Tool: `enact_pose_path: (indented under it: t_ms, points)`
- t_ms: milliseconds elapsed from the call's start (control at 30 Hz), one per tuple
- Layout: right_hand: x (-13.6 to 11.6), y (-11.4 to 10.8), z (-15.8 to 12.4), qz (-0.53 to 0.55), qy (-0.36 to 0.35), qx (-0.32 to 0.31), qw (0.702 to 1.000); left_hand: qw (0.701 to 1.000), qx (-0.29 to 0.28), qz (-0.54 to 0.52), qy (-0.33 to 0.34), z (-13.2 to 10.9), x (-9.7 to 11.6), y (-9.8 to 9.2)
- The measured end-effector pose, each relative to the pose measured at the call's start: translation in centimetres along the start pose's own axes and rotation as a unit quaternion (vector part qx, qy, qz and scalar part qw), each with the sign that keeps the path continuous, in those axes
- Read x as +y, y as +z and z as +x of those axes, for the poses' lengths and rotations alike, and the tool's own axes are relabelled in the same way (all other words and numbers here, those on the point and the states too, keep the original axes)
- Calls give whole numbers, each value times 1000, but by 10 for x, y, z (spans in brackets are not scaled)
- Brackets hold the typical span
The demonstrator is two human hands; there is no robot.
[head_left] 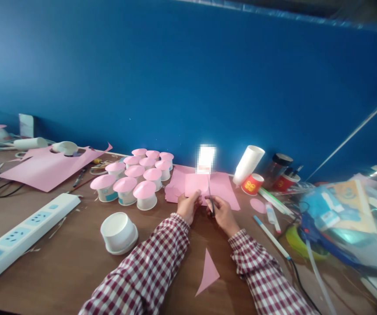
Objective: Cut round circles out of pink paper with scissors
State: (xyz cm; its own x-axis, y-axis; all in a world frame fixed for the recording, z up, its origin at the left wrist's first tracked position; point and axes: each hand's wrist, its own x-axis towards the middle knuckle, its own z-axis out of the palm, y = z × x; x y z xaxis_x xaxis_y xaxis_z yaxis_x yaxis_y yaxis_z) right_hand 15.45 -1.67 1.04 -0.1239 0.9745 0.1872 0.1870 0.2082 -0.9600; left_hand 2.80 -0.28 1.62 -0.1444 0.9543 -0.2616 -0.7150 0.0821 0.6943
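Near the middle of the table, my left hand is closed on the lower edge of a pink paper piece. My right hand grips dark-handled scissors, whose blades point away from me at the right side of that piece. Under and behind both lies more pink paper. A pink triangular scrap rests between my forearms. To the left stand several white cups topped with pink paper discs.
An upturned white bowl and a power strip are on the left. Stacked white cups, a red cup, markers and a cluttered heap with plastic bags are on the right. A blue wall rises behind.
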Motion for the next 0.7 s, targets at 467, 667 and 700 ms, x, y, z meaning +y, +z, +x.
enact_pose_path:
  t_ms: [467,667,700]
  points:
    - [0,0,1,6,1,0,1000,1000,-2,-2,-1,1,0,-1]
    - [0,-1,1,5,3,-2,1000,1000,-5,0,1,1,0,-1]
    - [0,-1,1,1,-1,-2,1000,1000,-6,-1,1,1,0,-1]
